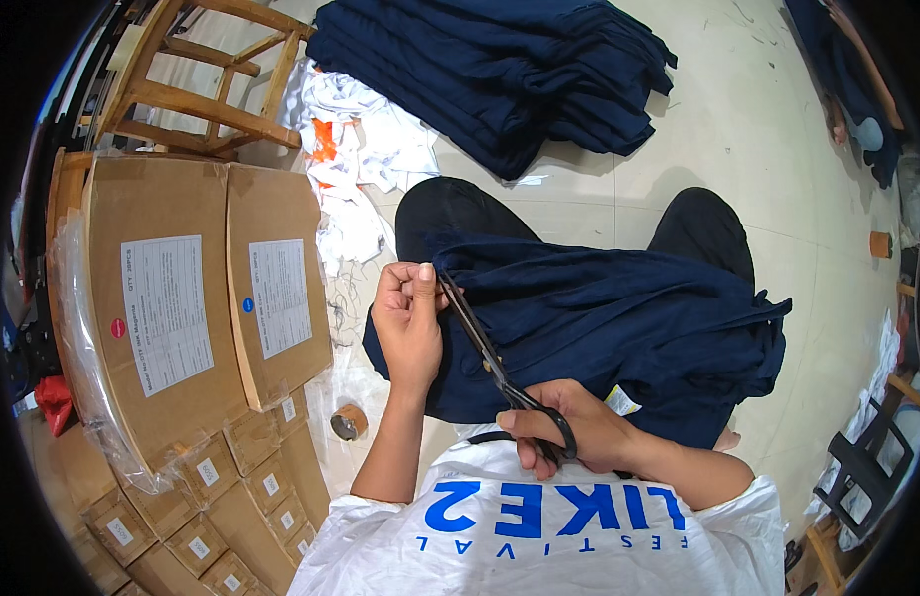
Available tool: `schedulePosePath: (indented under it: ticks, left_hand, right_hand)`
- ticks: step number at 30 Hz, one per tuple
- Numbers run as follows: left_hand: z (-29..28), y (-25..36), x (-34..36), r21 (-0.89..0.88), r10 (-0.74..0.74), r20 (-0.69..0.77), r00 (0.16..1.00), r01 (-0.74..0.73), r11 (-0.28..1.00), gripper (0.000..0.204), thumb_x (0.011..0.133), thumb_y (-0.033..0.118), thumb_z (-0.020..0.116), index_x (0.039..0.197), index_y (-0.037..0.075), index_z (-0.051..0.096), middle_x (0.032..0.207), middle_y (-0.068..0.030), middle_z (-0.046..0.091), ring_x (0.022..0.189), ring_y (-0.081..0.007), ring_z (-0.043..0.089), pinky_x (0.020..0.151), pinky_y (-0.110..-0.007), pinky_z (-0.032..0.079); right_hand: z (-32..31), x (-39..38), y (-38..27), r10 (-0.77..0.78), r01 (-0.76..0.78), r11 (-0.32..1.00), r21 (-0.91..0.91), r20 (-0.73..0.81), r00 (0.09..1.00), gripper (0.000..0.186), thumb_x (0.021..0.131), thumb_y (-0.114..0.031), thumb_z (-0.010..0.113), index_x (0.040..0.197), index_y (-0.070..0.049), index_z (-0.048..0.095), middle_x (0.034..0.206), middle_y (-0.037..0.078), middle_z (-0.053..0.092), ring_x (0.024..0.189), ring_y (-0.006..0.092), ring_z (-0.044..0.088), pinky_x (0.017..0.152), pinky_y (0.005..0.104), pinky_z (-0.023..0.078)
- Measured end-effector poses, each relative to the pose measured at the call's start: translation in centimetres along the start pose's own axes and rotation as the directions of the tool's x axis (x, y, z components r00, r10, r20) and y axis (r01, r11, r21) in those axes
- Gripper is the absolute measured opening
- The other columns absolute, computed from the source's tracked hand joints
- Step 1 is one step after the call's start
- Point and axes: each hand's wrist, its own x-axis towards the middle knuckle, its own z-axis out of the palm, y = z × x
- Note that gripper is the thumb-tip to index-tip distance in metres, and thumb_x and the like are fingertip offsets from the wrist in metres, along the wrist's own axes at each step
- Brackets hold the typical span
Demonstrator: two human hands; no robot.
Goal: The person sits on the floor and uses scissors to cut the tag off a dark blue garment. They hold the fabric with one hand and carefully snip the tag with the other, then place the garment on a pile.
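Note:
Dark navy fabric [619,318] lies draped across my lap and crossed legs, with a small pale label [621,400] near its lower edge. My left hand [408,323] pinches the fabric's upper left edge between thumb and fingers. Long dark scissors [475,338] slant up from my right hand [559,427], which is closed round their black handles. The scissor tips reach the pinched edge beside my left fingertips and are partly hidden there.
Cartons [152,397] fill the left, below a wooden chair [202,94]. White cloths [381,139] and a navy fabric pile [490,70] lie ahead. A tape roll [349,423] sits left of me. A co-worker's arm [867,60] shows top right, a black plastic object [857,477] lower right.

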Motion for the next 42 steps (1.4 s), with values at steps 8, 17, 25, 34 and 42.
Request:
schedulePosePath:
  ticks: [8, 17, 25, 34, 42]
  left_hand:
    - [-0.1, -0.2, -0.4, 0.027, -0.014, -0.004, 1.000, 0.014, 1.000, 0.022, 0.110, 0.026, 0.061, 0.101, 0.006, 0.056, 0.083, -0.0009, 0.063, 0.073, -0.0073, 0.062, 0.077, -0.030, 0.061]
    - [0.3, -0.6, -0.7, -0.094, -0.067, -0.004, 0.998, 0.066, 0.993, 0.021, 0.111, 0.025, 0.059, 0.102, 0.006, 0.057, 0.086, -0.0013, 0.064, 0.074, -0.0069, 0.063, 0.079, -0.028, 0.061]
    - [0.4, -0.5, -1.0, -0.104, -0.075, 0.004, 0.997, 0.075, 0.992, 0.020, 0.111, 0.025, 0.059, 0.103, 0.006, 0.058, 0.087, -0.0013, 0.065, 0.076, -0.0082, 0.066, 0.079, -0.026, 0.060]
    - [0.3, -0.6, -1.1, -0.079, -0.049, 0.041, 0.998, 0.052, 0.996, 0.021, 0.111, 0.025, 0.058, 0.104, 0.006, 0.058, 0.088, -0.0016, 0.065, 0.075, -0.0084, 0.065, 0.082, -0.027, 0.060]
    - [-4.5, 1.4, -0.4, 0.203, 0.051, -0.039, 0.998, -0.042, 0.978, 0.027, 0.116, 0.032, 0.043, 0.115, 0.005, 0.048, 0.093, -0.0176, 0.072, 0.073, -0.0191, 0.073, 0.065, -0.028, 0.061]
  right_hand:
    - [0.2, 0.2, -0.3, -0.007, 0.007, 1.000, 0.000, -0.001, 1.000, 0.035, 0.101, -0.034, 0.073, 0.085, -0.004, 0.064, 0.065, 0.007, 0.067, 0.050, 0.0135, 0.064, 0.047, 0.0241, 0.050]
    - [0.2, 0.3, -0.3, -0.032, 0.032, 0.999, 0.018, -0.016, 0.999, 0.029, 0.100, -0.027, 0.072, 0.084, -0.005, 0.063, 0.065, 0.008, 0.068, 0.048, 0.0132, 0.062, 0.047, 0.0252, 0.049]
    - [0.3, 0.8, 0.2, -0.058, 0.058, 0.998, 0.021, -0.027, 0.998, 0.030, 0.101, -0.027, 0.072, 0.081, -0.005, 0.064, 0.064, 0.007, 0.067, 0.047, 0.0116, 0.060, 0.046, 0.0238, 0.048]
    - [0.5, 0.4, 0.0, -0.086, 0.080, 0.993, -0.083, -0.075, 0.993, 0.033, 0.102, -0.028, 0.071, 0.079, -0.005, 0.065, 0.063, 0.005, 0.066, 0.046, 0.0101, 0.059, 0.045, 0.0225, 0.047]
    - [-1.2, -1.2, -1.4, -0.294, 0.318, 0.938, 0.141, -0.166, 0.941, 0.031, 0.100, -0.030, 0.068, 0.083, -0.005, 0.062, 0.069, 0.009, 0.067, 0.052, 0.0146, 0.062, 0.049, 0.0271, 0.051]
